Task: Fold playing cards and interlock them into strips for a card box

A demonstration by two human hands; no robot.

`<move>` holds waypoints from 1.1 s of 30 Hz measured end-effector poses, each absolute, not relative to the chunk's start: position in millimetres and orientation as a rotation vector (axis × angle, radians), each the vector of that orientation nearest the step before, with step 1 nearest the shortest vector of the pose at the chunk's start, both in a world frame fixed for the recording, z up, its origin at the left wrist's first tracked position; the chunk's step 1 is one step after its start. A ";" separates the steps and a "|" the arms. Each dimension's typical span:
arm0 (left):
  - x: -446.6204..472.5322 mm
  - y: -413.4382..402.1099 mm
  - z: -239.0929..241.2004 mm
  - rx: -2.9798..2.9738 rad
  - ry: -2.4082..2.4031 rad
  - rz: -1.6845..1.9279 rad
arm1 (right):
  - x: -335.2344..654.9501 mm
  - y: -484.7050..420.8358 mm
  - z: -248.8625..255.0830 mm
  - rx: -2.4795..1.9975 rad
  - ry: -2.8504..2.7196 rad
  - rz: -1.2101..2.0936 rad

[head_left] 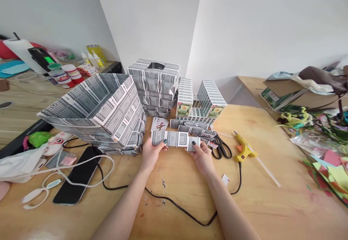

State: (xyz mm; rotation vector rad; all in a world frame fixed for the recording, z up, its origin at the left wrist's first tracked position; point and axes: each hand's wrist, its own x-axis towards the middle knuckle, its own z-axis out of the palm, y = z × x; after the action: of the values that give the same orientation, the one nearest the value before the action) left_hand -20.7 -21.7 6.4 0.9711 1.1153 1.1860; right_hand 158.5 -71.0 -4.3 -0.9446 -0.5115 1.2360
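Between my two hands stretches a strip of folded playing cards [173,139], grey-patterned and joined in a row. My left hand [152,153] pinches its left end, thumb on top. At the right end, my right hand [201,155] grips the last folded card, which sits slightly lower than the others. Just behind the strip lie a joker card [160,124] and several more folded card strips [193,127]. Farther back stand a tall box woven from cards [154,84] and stacked card packs [186,95]. A large boat-shaped card structure [116,115] is at my left.
A yellow glue gun [244,147] with a black cord [174,202] and black scissors [224,147] lie right of my hands. A phone [77,176], white cable [108,174] and white scissors [36,196] are at left. Coloured paper scraps [330,171] cover the right edge.
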 end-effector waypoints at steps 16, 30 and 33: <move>-17.3 -23.2 7.0 1.007 1.152 1.131 | 163.1 -69.0 -8.3 -0.856 -0.405 1.258; -34.2 -17.1 15.7 1.339 1.114 0.905 | 159.9 -72.3 -3.7 -0.960 -0.582 1.242; -34.7 -17.3 18.8 1.336 1.122 0.917 | 161.0 -73.5 -2.3 -0.986 -0.630 1.267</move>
State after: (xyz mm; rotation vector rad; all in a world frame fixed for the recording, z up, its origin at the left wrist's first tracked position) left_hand -34.7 -17.3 18.8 1.3364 1.1223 0.9174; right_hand 161.0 -73.5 -2.3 -0.9864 -0.6296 1.2666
